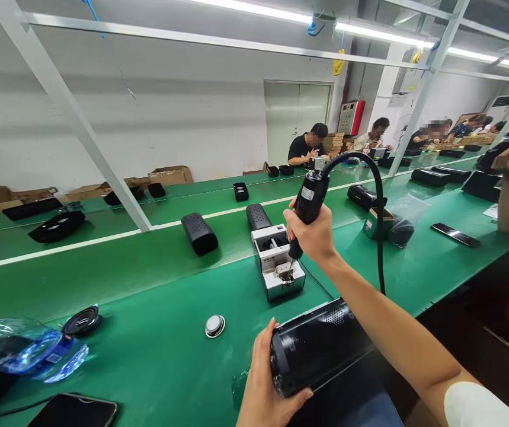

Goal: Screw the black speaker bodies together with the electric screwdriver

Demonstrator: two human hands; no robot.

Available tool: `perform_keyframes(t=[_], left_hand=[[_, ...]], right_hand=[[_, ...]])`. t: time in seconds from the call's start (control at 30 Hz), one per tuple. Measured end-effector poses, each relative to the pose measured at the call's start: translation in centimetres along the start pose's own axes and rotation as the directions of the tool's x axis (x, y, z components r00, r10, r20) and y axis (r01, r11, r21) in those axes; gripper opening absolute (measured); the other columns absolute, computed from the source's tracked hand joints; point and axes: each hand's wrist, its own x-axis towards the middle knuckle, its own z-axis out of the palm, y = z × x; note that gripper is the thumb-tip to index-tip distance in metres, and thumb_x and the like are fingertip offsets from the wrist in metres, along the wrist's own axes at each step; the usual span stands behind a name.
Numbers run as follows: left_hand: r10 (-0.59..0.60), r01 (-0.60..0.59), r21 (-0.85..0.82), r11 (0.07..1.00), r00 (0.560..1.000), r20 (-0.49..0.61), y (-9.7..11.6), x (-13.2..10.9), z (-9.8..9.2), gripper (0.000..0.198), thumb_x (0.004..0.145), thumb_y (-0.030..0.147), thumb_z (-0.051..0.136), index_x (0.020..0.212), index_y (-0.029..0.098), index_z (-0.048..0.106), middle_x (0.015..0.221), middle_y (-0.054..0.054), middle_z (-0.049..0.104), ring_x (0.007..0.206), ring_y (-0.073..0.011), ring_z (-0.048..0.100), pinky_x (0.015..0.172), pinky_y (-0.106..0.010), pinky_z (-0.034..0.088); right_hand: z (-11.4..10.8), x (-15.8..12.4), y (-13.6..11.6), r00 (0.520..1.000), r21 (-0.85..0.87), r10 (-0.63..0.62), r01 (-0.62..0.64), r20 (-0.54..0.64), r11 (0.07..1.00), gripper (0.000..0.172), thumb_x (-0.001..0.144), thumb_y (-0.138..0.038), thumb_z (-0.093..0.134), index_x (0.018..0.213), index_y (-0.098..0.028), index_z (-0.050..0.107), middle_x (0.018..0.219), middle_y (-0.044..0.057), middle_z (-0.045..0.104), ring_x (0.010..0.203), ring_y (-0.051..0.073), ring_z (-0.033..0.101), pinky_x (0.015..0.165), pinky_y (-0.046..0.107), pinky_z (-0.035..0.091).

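My left hand (263, 379) grips the near end of a black cylindrical speaker housing (316, 344) lying at the front edge of the green bench. My right hand (314, 234) is closed round a black electric screwdriver (310, 196) held upright, its cable (376, 201) arching to the right. The driver's bit points down into the front of a white screw feeder box (276, 264). A small round silver disc (215, 325) lies on the mat left of the housing.
Black speaker bodies (199, 233) lie on the green belt (147, 249) behind. A loose speaker cone (82, 321), a plastic bottle (27, 353) and a phone (74, 411) sit at left. Another phone (455, 235) lies right. Other people work along the line; a diagonal white frame post (80, 127) stands at left.
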Motion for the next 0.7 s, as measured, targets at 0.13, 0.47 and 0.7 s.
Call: perform_keyframes(t=[0.13,0.47,0.7], left_hand=[[0.015,-0.015,-0.011,1.000,1.000,0.004,-0.1,0.0,-0.1,0.128,0.078,0.032,0.101,0.182,0.033,0.027,0.179,-0.019,0.048,0.166,-0.0495,0.052,0.136,-0.074,0.045],[-0.090,0.090,0.002,0.996,0.996,0.012,1.3,0.0,-0.6,0.125,0.080,0.027,0.097,0.182,0.037,0.026,0.181,-0.015,0.048,0.166,-0.0449,0.051,0.138,-0.070,0.042],[-0.095,0.097,-0.062,0.993,0.995,0.023,2.3,0.3,-0.9,0.117,0.084,0.028,0.093,0.181,0.033,0.027,0.182,-0.015,0.044,0.170,-0.0424,0.045,0.142,-0.068,0.035]], right_hand=[[-0.1,0.2,0.3,1.000,-0.003,0.006,-0.006,0.014,1.000,0.036,0.081,-0.042,0.090,0.095,-0.025,0.061,0.062,-0.009,0.057,0.043,0.011,0.052,0.044,0.028,0.047],[0.8,0.9,0.3,0.912,0.056,0.059,-0.089,0.406,0.994,0.039,0.072,-0.043,0.093,0.094,-0.023,0.066,0.066,-0.006,0.060,0.052,0.013,0.056,0.051,0.030,0.052],[1.2,0.3,1.2,0.999,0.011,-0.014,0.014,0.036,1.000,0.025,0.079,-0.032,0.080,0.094,-0.025,0.062,0.073,-0.004,0.060,0.061,0.013,0.054,0.051,0.027,0.045]])
